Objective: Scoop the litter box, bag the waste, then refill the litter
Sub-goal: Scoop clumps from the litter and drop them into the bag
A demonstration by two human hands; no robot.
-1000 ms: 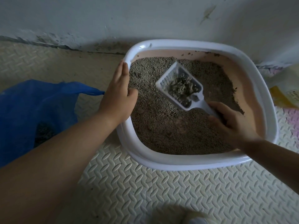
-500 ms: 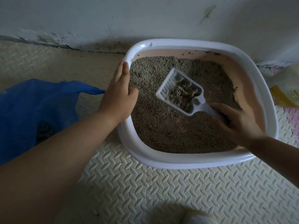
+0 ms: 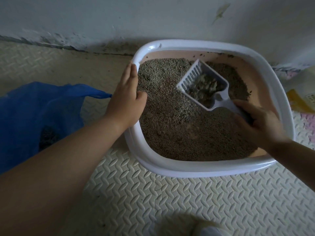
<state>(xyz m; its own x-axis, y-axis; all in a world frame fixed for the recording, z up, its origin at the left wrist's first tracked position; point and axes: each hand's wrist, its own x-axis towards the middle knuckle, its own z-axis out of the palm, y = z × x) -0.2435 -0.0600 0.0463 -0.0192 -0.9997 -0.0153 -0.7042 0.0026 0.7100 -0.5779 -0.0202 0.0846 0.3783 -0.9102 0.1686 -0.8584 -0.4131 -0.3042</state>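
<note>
A white litter box with a pink inner wall stands against the wall, filled with grey-brown litter. My right hand grips the handle of a white slotted scoop, which is held above the litter with grey clumps in its bowl. My left hand grips the box's left rim, fingers along the outside and thumb inside on the litter. A blue plastic bag lies open on the floor to the left, with dark waste inside it.
The box sits on cream foam floor mats beside a scuffed grey wall. A white and yellow litter bag lies at the right edge. A pink mat tile shows to the right.
The scoop has lifted a little and swung toward the right and back of the box, with its clumps still in it. My left hand has stayed on the rim.
</note>
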